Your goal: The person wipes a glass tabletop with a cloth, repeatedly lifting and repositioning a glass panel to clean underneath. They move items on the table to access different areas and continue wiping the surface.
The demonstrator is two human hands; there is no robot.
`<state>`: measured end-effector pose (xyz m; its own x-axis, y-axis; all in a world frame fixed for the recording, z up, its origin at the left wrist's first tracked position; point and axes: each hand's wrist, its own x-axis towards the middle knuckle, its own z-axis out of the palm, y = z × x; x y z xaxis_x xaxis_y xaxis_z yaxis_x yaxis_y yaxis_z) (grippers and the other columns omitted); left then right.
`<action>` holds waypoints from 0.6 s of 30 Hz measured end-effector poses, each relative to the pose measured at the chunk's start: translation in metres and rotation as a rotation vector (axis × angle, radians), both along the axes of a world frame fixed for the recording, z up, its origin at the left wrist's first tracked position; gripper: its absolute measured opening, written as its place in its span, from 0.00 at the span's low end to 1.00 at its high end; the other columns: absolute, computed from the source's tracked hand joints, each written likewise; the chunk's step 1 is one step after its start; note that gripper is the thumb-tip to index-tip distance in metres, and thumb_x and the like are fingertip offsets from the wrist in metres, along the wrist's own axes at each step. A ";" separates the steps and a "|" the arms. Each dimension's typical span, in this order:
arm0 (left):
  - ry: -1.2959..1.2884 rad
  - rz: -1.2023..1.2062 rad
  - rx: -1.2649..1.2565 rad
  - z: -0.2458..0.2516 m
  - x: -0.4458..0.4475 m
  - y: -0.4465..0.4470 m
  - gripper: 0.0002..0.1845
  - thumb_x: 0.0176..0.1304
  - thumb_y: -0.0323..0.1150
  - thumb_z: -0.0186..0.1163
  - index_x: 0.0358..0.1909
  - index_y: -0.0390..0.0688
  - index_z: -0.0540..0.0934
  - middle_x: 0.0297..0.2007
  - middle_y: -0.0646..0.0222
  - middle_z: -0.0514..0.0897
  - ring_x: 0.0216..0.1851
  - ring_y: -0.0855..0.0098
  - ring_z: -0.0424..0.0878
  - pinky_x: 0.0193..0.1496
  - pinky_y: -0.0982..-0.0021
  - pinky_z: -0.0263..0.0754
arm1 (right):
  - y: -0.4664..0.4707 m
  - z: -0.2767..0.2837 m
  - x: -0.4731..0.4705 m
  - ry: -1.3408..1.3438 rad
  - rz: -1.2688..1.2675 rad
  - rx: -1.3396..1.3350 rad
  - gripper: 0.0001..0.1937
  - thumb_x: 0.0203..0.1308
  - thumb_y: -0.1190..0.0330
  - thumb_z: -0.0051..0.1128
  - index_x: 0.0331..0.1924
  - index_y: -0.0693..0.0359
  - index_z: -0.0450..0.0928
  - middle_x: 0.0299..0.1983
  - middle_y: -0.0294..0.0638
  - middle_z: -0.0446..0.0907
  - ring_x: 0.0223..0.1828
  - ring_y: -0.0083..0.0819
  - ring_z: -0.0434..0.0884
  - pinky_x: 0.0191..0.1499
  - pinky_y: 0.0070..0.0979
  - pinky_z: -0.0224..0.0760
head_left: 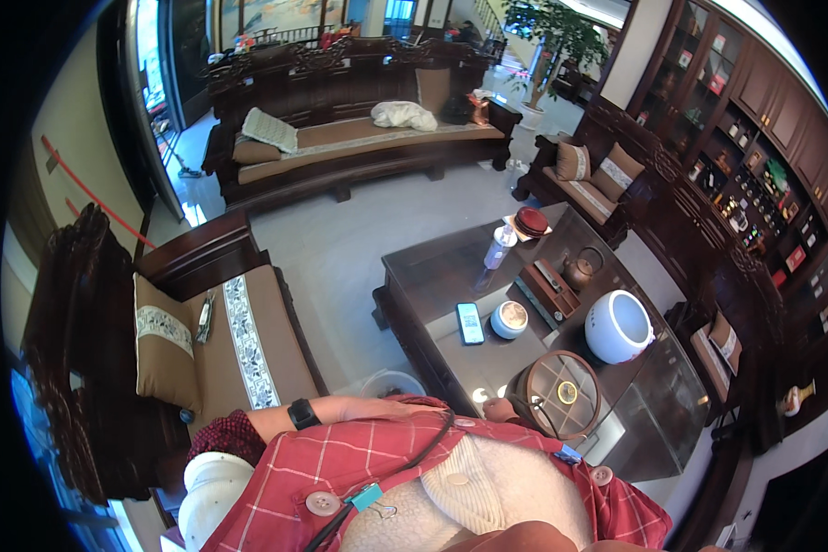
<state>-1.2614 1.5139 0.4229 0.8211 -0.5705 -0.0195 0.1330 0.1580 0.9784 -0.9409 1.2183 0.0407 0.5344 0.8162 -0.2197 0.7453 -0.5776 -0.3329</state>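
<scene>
My left hand (379,410), with a dark watch (304,415) on its wrist, lies against the upper edge of the red checked garment (359,448) I wear; its fingers are partly hidden. Just beyond the garment, my right hand (500,409) shows only in part, beside a round lidded box (559,393) with a divided top. Whether it holds anything is not visible. A dark cord and a teal binder clip (367,496) are on the garment.
A glass-topped dark wood table (448,269) bears a phone (469,323), a small lidded jar (509,319), a bottle (500,247), a copper kettle (579,270) and a large white pot (614,328). A bin (391,381) stands beside it. Cushioned wooden seating (214,303) surrounds the table.
</scene>
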 end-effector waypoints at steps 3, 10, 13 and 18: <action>-0.009 0.009 0.002 -0.001 -0.001 0.000 0.31 0.74 0.47 0.46 0.72 0.40 0.60 0.70 0.58 0.63 0.72 0.65 0.58 0.73 0.67 0.49 | 0.003 0.002 0.002 0.018 0.036 -0.032 0.13 0.56 0.62 0.54 0.33 0.64 0.85 0.25 0.46 0.84 0.27 0.32 0.85 0.36 0.31 0.78; 0.006 0.027 -0.011 -0.002 -0.007 0.004 0.31 0.74 0.47 0.46 0.72 0.40 0.60 0.69 0.58 0.65 0.71 0.65 0.60 0.72 0.67 0.51 | 0.032 0.032 -0.007 0.230 -0.250 0.005 0.17 0.61 0.58 0.54 0.35 0.64 0.85 0.24 0.43 0.84 0.25 0.29 0.84 0.32 0.28 0.78; 0.010 0.032 -0.019 -0.003 -0.009 0.006 0.31 0.74 0.47 0.47 0.72 0.40 0.60 0.69 0.58 0.65 0.70 0.65 0.61 0.72 0.68 0.52 | 0.039 0.031 -0.003 0.294 -0.238 0.038 0.18 0.62 0.55 0.56 0.34 0.65 0.84 0.22 0.39 0.83 0.22 0.26 0.82 0.26 0.26 0.77; 0.028 0.034 -0.028 -0.005 -0.008 0.010 0.31 0.74 0.47 0.47 0.72 0.40 0.61 0.68 0.57 0.67 0.70 0.65 0.62 0.71 0.68 0.53 | 0.043 0.035 -0.003 0.376 -0.216 0.062 0.14 0.61 0.61 0.54 0.34 0.64 0.84 0.22 0.38 0.81 0.20 0.26 0.81 0.23 0.25 0.75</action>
<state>-1.2697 1.5240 0.4177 0.8395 -0.5427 -0.0273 0.1543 0.1899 0.9696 -0.9434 1.2618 0.0758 0.5868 0.7119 -0.3858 0.4297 -0.6776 -0.5968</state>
